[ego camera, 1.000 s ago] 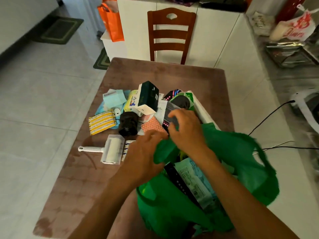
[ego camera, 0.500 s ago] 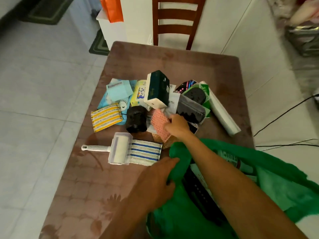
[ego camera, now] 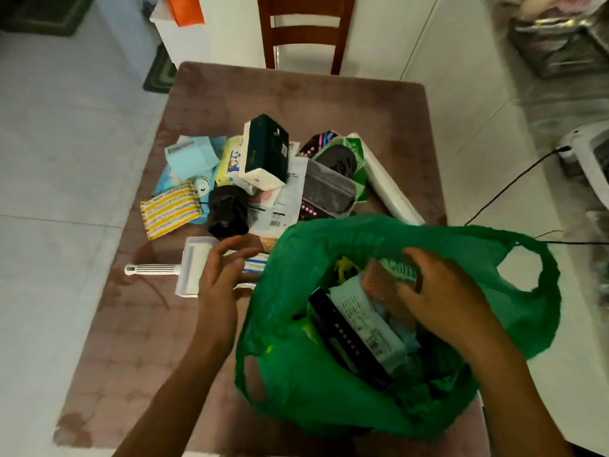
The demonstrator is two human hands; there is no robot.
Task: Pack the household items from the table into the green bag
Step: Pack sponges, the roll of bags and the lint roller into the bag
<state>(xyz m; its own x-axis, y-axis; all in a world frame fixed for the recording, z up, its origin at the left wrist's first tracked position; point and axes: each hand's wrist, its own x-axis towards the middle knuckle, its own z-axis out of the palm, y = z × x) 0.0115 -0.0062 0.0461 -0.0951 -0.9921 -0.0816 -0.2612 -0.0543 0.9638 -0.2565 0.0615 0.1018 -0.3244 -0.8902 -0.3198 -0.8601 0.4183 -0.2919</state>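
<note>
A pink pad [ego camera: 379, 281] is grasped by the right hand [ego camera: 438, 291] inside the green bag [ego camera: 329, 384]; the left hand [ego camera: 219, 285] is released, and many items [ego camera: 263, 173] are left on the surface [ego camera: 296, 97]

Thin crinkled plastic green bag [ego camera: 329, 384]; glossy brown table [ego camera: 138, 341]; wooden chair [ego camera: 304, 31]

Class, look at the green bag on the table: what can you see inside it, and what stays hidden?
Inside the green bag show a black flat box, a pale printed packet, something yellow, and a pinkish pad under the right hand. Anything deeper is covered by these and the bag's folds.
</note>
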